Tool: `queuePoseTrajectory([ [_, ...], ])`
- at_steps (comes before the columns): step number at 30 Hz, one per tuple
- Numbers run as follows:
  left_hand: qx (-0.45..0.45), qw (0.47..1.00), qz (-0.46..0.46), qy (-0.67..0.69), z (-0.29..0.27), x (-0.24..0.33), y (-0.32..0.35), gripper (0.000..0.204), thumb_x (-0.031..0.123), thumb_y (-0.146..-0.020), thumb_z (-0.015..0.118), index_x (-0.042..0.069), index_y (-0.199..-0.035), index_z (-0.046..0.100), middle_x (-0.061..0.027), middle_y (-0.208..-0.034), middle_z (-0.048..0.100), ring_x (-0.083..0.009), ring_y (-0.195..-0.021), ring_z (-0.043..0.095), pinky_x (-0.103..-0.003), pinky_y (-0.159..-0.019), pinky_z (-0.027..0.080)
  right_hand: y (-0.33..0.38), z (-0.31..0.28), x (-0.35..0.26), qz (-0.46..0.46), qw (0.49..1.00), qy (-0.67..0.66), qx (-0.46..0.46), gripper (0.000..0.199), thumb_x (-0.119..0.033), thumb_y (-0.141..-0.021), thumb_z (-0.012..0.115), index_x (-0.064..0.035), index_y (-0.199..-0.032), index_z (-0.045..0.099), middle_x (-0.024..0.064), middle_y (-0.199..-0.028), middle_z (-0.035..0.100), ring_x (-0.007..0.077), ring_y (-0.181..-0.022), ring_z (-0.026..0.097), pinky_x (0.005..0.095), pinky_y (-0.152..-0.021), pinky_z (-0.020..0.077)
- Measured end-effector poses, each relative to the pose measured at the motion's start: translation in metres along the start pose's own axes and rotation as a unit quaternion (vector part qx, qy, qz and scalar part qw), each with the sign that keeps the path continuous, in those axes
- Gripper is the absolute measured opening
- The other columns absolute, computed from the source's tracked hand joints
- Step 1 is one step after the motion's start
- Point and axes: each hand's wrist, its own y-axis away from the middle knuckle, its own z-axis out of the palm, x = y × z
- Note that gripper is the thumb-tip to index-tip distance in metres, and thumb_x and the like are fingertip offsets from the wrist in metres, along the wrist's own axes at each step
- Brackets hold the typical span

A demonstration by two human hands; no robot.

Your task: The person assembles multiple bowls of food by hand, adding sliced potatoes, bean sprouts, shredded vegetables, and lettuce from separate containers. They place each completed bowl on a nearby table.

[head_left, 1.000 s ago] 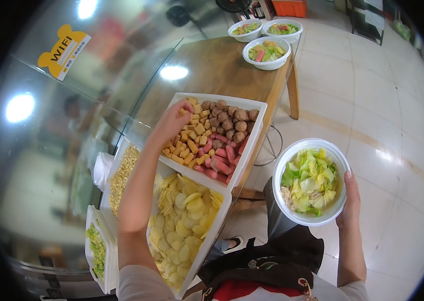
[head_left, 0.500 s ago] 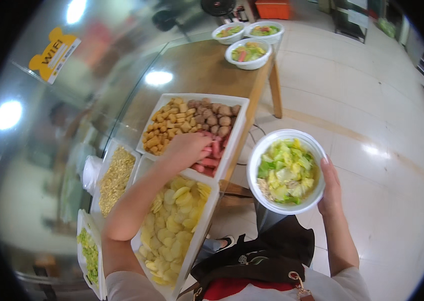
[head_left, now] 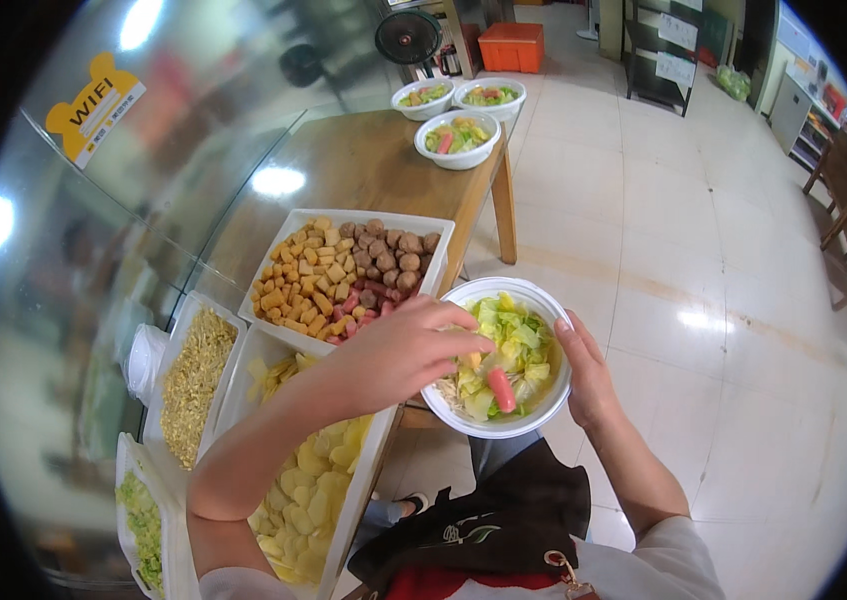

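Note:
My right hand grips the right side of a white foam bowl, fingers under it and thumb by the rim. Chopped lettuce fills the bowl, with pale shreds at its left. Over the bowl's left side, my left hand has its fingers bent together; a small orange-tan bit shows at the tips, too little to name. A pink sausage piece is just below those fingertips, over the lettuce. Beside that arm, a white tray holds tan chunks, brown meatballs and pink sausage pieces, partly covered by the arm.
Potato slices fill a nearer tray; bean sprouts and chopped greens are further left. Three filled bowls, one nearest, stand at the wooden table's far end. Glass borders its left. An orange crate is beyond.
My left hand has moved right from the sausage pieces in the tray to over the bowl. A sausage piece now shows at the lettuce. The bowl appears slightly lower and further left in view.

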Motion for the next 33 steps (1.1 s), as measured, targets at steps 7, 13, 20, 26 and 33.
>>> queuePoseTrajectory([
  [7,0.25,0.955,-0.119,0.107,-0.061,-0.036,0.085,0.016,-0.007,-0.085,0.052,-0.001,-0.098,0.06,-0.0064,-0.1,0.054,-0.0125,-0.088,0.055,-0.025,-0.079,0.045,-0.089,0.073,-0.061,0.015,0.988,-0.033,-0.15,0.051,-0.035,-0.096,0.044,0.0018,-0.132,0.041,0.0152,-0.126,0.052,0.0221,-0.112,0.055,0.0327,-0.095,0.0443],
  [13,0.361,0.871,-0.307,0.131,-0.07,-0.063,0.206,0.008,-0.003,-0.086,0.054,-0.001,-0.092,0.06,-0.005,-0.086,0.055,-0.0115,-0.08,0.056,-0.023,-0.071,0.047,-0.207,0.211,-0.078,0.041,0.986,-0.057,-0.153,0.038,-0.019,-0.094,0.04,0.0021,-0.125,0.04,0.0168,-0.118,0.053,0.0259,-0.11,0.055,0.0402,-0.092,0.0496],
  [20,0.397,0.782,-0.452,0.161,-0.047,-0.064,0.322,0.009,-0.005,-0.086,0.052,-0.003,-0.091,0.06,-0.006,-0.084,0.056,-0.0122,-0.075,0.059,-0.025,-0.068,0.049,-0.427,0.321,0.04,0.026,0.996,0.029,0.076,0.039,-0.028,-0.083,0.053,0.0011,-0.11,0.054,0.0194,-0.107,0.056,0.0309,-0.096,0.059,0.047,-0.078,0.0501],
  [26,0.45,0.69,-0.549,0.144,-0.024,-0.024,0.382,0.008,-0.003,-0.087,0.053,0.0,-0.093,0.058,-0.0054,-0.091,0.058,-0.0126,-0.078,0.058,-0.024,-0.067,0.047,-0.429,0.361,0.07,0.096,0.977,0.158,0.102,0.047,-0.024,-0.087,0.051,-0.0016,-0.127,0.04,0.0219,-0.123,0.046,0.0372,-0.089,0.06,0.0495,-0.074,0.0535],
  [33,0.443,0.717,-0.53,0.094,-0.008,-0.021,0.426,0.008,-0.002,-0.087,0.054,-0.001,-0.092,0.059,-0.0051,-0.085,0.058,-0.0119,-0.075,0.057,-0.023,-0.066,0.046,-0.457,0.368,0.087,0.114,0.984,-0.133,-0.042,0.04,-0.003,-0.09,0.039,-0.0122,-0.129,0.04,0.0217,-0.123,0.046,0.0402,-0.094,0.059,0.0553,-0.066,0.0554],
])
